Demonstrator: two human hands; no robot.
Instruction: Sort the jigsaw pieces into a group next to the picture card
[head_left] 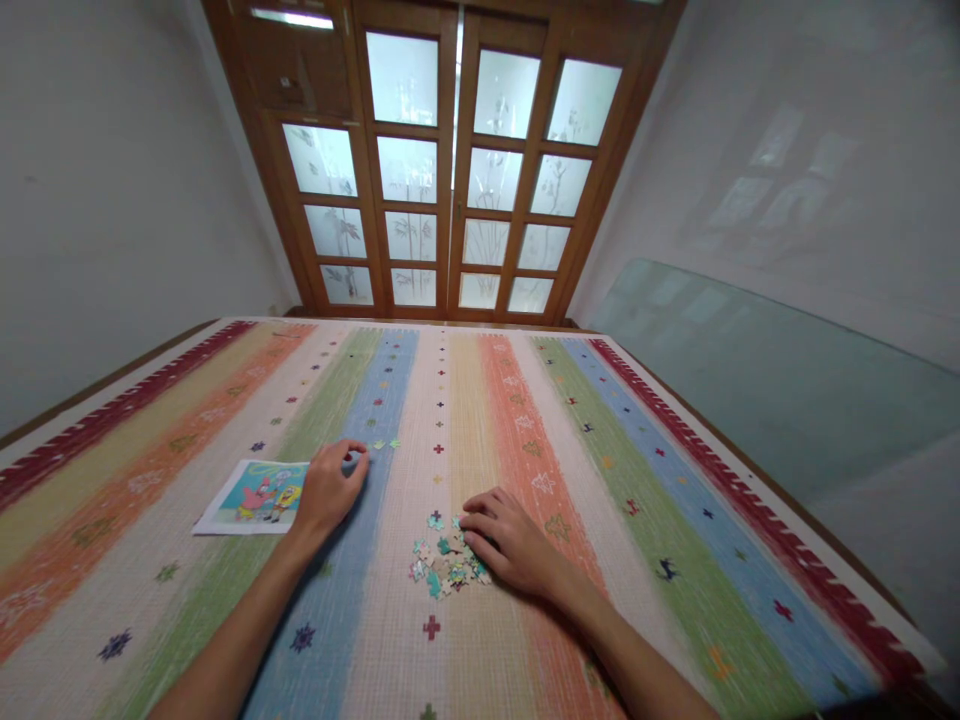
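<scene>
Two bare arms reach out over a striped cloth [675,520] that covers the desk. Nearest is a small pile [444,565] of loose puzzle bits — blue, green and pale ones all mixed up. The right hand [514,545] lies flat beside the pile, on its right side. Its fingers [480,525] are a little apart and bent down, and the tips touch the bits at the edge of the pile. It is not holding any bit that can be seen.

A bit farther out and to the left is the left hand [326,490]. Its fingers are curled together, pinched at the tips on something small — too small to tell what. Just beside those tips, to the right, a few joined bits [384,443] lie in a short row on the blue stripe. Under the heel of this hand lies a cartoon picture [251,497], flat on the cloth.

Far back stands a wooden door [450,170] with frosted glass panes.
</scene>
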